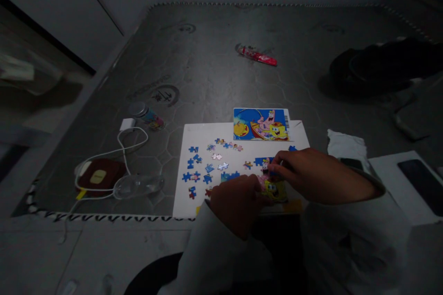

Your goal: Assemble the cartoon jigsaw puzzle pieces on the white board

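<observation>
A white board (194, 138) lies on the grey table with several loose blue jigsaw pieces (206, 166) scattered over it. A colourful cartoon reference picture (260, 124) rests at its far edge. Near the front edge sits a joined patch of puzzle (275, 189). My left hand (237, 203) rests curled at the patch's left side, fingers touching it. My right hand (311, 174) reaches in from the right, fingertips pinched on a small puzzle piece (273, 166) above the patch.
A red wrapper (258, 55) lies far back. A small can (147, 114), a white charger with cable (127, 125), a dark red device (98, 176) and a clear bottle (138, 185) sit left. White tissue (346, 145), a phone (420, 179) and dark cloth (377, 67) are right.
</observation>
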`<state>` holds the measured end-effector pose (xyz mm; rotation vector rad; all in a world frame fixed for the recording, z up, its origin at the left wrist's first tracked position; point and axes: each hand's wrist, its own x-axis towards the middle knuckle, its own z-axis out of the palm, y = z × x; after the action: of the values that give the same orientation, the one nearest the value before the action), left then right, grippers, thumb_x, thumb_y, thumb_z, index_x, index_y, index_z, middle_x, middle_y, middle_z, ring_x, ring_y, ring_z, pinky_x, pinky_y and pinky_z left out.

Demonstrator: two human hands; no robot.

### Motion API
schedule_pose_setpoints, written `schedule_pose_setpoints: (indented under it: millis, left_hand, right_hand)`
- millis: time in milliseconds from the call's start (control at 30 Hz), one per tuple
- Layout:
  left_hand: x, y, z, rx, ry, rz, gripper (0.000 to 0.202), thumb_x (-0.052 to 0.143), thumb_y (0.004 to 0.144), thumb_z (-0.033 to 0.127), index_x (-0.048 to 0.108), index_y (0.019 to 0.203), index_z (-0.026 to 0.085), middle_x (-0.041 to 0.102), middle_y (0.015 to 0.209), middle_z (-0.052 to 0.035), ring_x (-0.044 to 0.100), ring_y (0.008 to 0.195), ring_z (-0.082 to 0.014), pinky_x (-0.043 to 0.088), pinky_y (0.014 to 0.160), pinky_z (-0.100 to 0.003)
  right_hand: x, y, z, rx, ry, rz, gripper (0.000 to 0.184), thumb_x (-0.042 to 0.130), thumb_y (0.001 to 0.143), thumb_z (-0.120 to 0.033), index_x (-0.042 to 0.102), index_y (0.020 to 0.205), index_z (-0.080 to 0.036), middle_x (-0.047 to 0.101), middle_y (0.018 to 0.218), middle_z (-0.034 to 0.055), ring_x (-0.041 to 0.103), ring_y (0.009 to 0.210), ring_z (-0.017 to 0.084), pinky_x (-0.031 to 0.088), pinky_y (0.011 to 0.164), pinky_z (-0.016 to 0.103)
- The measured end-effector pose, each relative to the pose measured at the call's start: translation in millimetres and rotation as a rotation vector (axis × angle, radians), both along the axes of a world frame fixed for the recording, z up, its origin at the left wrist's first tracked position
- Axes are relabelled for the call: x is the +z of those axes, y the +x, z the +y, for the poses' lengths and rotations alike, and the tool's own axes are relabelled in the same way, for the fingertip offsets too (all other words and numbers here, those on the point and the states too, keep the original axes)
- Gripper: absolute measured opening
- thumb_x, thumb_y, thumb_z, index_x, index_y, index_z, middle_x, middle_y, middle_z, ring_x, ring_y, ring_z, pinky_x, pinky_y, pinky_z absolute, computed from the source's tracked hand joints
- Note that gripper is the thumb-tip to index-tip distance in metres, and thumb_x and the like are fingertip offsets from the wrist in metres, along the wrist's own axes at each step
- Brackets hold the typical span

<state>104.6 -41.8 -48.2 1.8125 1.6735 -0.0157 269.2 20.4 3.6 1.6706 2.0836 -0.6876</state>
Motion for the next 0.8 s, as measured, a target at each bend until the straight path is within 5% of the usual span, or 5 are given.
schedule_pose_setpoints:
  millis: [500, 800]
  left_hand:
    - [-3.6, -7.4, 0.0, -0.047, 0.055, -0.030, 0.020, 0.079, 0.083, 0.047, 0.076, 0.090, 0.029, 0.078, 0.090, 0.0024, 0.074, 0.084, -0.0240, 0.044, 0.064, -0.032]
    - [-11.8, -6.2, 1.0, -0.102, 0.080, -0.115, 0.030, 0.075, 0.087, 0.049, 0.071, 0.111, 0.031, 0.077, 0.106, 0.0021, 0.074, 0.093, -0.0246, 0.050, 0.070, -0.033]
  right_hand:
    - [-3.9, -1.6, 6.0, 0.010, -0.050, -0.019, 0.035, 0.046, 0.098, -0.047, 0.074, 0.104, -0.026, 0.076, 0.101, 0.0094, 0.069, 0.090, 0.026, 0.044, 0.070, 0.036]
    - [-11.5, 0.2, 12.3, -0.018, -0.078, -0.015, 0.020, 0.058, 0.093, -0.039, 0.073, 0.099, -0.028, 0.076, 0.100, 0.0051, 0.068, 0.092, 0.023, 0.044, 0.070, 0.033]
